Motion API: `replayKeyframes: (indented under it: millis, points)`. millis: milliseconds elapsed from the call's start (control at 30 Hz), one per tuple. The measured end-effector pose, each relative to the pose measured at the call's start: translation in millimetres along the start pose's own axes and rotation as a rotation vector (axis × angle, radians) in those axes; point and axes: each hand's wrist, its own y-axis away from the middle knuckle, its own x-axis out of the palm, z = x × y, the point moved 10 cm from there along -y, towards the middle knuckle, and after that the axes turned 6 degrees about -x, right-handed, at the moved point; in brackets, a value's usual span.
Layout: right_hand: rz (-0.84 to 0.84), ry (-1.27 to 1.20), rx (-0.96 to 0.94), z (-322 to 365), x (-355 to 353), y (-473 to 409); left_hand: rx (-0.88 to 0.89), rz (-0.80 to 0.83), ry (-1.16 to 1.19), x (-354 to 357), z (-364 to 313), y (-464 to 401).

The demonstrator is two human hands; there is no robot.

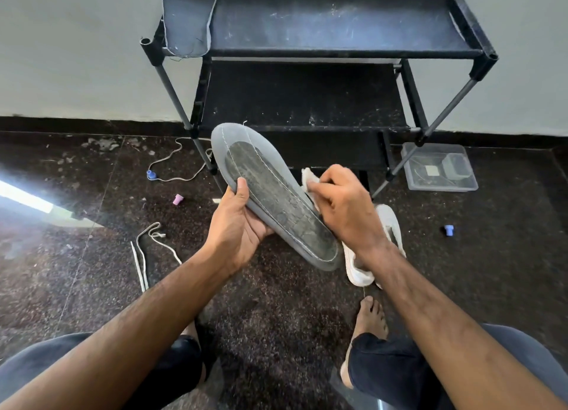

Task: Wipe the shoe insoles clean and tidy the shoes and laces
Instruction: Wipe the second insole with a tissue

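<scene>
My left hand [238,225] grips a grey insole [270,191] from below, thumb on its edge, its dirty dark patch facing up. My right hand [344,206] presses a small white cloth [308,178] against the insole's right edge. A second dark insole [187,16] leans on the top shelf of the black shoe rack [338,52], at its left end. A white shoe [387,225] lies on the floor, partly hidden under my right wrist. One loose white lace [147,256] lies on the floor to the left, another lace [172,169] farther back by the rack leg.
A clear plastic box [439,171] sits on the floor right of the rack. Small caps lie scattered: blue [150,174], pink [177,199], blue [449,230]. My bare foot [370,317] and both knees are at the bottom. The dark floor is dusty.
</scene>
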Motion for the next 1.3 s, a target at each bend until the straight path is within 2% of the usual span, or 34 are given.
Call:
replayKeyframes:
  millis: [67,133,267,333,433,600,700,833,1000,1067,1200,1300]
  points:
    - [-0.093,-0.087,0.092,-8.8,-16.5,1.1,-0.001,-0.006,0.005,0.8,-2.3,-0.2]
    - [-0.145,-0.155,0.057,7.9,-23.6,-0.5,0.008,-0.013,-0.004,-0.2,-4.7,-1.9]
    - [0.090,-0.140,-0.176,59.8,12.7,8.3,0.009,-0.019,0.013,-1.3,-3.2,-0.6]
    - [0.115,-0.125,-0.202,57.0,20.7,10.0,-0.003,-0.002,0.021,-0.1,-2.7,-0.4]
    - [0.062,-0.107,-0.143,36.0,14.3,3.8,-0.005,-0.011,-0.007,-0.9,-4.2,-0.7]
    - [-0.063,-0.074,0.088,-6.8,-4.9,3.9,0.017,-0.049,-0.005,-2.8,-6.8,0.0]
    - [-0.124,-0.141,0.019,16.7,-18.2,-0.9,0.053,-0.075,-0.042,-4.9,-11.9,-1.1]
    - [0.063,-0.139,-0.083,42.2,11.5,2.5,0.029,-0.049,-0.077,-2.8,-9.8,0.7]
    - [-0.055,-0.234,0.005,35.0,2.1,-2.9,0.002,-0.001,-0.019,6.5,-0.1,5.6]
    - [-0.043,-0.256,-0.002,41.2,4.1,-2.5,-0.020,0.004,0.058,7.3,9.7,6.2]
    - [0.072,-0.204,-0.086,59.1,25.7,7.6,-0.048,0.023,0.116,2.4,16.2,-0.3]
    - [0.198,-0.268,-0.187,74.4,38.8,11.3,-0.097,0.084,0.085,-0.2,18.6,-4.6]
